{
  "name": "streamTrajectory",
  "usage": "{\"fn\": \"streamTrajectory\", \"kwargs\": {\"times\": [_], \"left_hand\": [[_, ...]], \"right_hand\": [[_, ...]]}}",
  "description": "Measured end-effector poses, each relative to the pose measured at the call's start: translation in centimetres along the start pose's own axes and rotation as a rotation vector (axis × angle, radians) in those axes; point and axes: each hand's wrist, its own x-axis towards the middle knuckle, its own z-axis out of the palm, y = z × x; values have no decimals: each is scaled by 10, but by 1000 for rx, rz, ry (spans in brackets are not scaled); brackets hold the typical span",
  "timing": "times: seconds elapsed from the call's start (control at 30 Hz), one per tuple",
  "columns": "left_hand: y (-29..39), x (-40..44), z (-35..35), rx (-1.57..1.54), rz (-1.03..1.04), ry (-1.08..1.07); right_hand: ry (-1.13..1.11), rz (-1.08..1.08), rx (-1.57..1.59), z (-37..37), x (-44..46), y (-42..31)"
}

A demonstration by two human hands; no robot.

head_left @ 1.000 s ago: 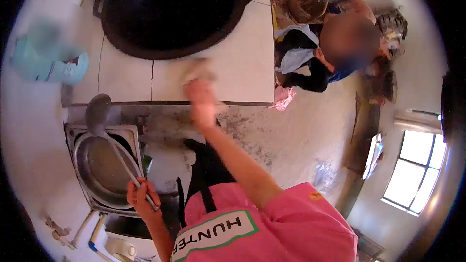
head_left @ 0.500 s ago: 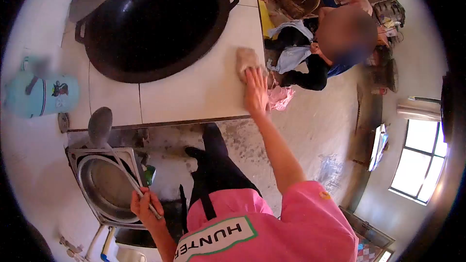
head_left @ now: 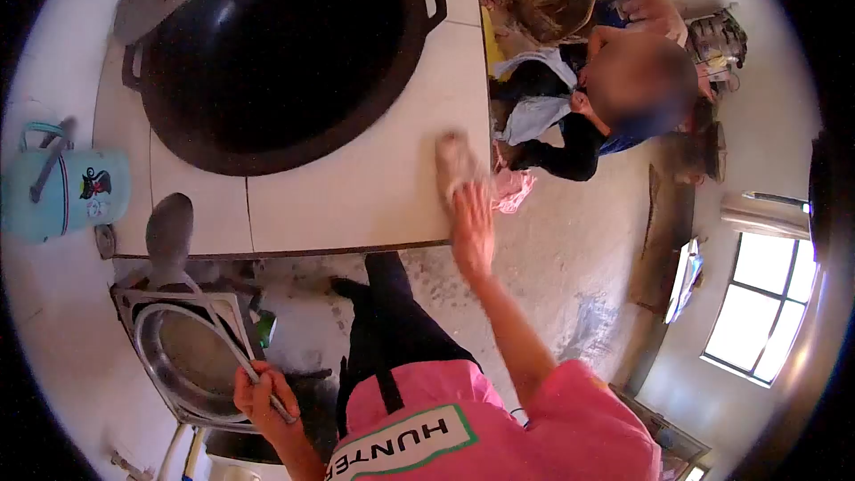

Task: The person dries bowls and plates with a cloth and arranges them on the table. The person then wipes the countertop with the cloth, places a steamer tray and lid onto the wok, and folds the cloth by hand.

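The white counter point(head_left: 356, 200) holds a big black wok point(head_left: 285, 62). The left hand point(head_left: 265, 396) curls its fingers round a long ladle point(head_left: 169, 230). The right hand point(head_left: 475, 223) lies on a pale cloth point(head_left: 451, 157) near the counter's edge, fingers stretched, close together. It looks like wiping; another wipe would need a flat palm.

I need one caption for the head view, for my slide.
Right hand on a cloth atop the tiled counter; left hand holding a ladle.

Pink top point(head_left: 570, 445) worn, short sleeve point(head_left: 565, 396) shown, white label point(head_left: 383, 454) edged in green, lettered HUNTE (the end is cropped), black strap point(head_left: 389, 392), legs covered by dark trousers point(head_left: 405, 325).
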Motion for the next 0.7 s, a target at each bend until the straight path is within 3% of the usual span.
{"fn": "streamTrajectory", "kwargs": {"times": [0.1,0.27,0.33,0.43,0.5,0.57,0.63,0.7], "left_hand": [[4,-1,14,-32,36,107],[-9,6,12,107,71,108],[-15,6,-2,191,35,75],[-6,13,53,67,47,259],[-16,17,32,137,79,88],[0,19,49,7,32,-23],[8,20,55,-3,36,-66],[14,25,63,-5,61,-17]], "right_hand": [[-50,36,-42,-11,-3,-4],[134,33,-146,43,215,91],[223,-21,71,32,289,93],[213,-79,-156,39,299,89],[234,-160,-29,33,224,61],[0,-180,-122,15,119,18],[-146,-162,141,-5,26,-17],[-228,-100,153,-28,-9,-42]]}}
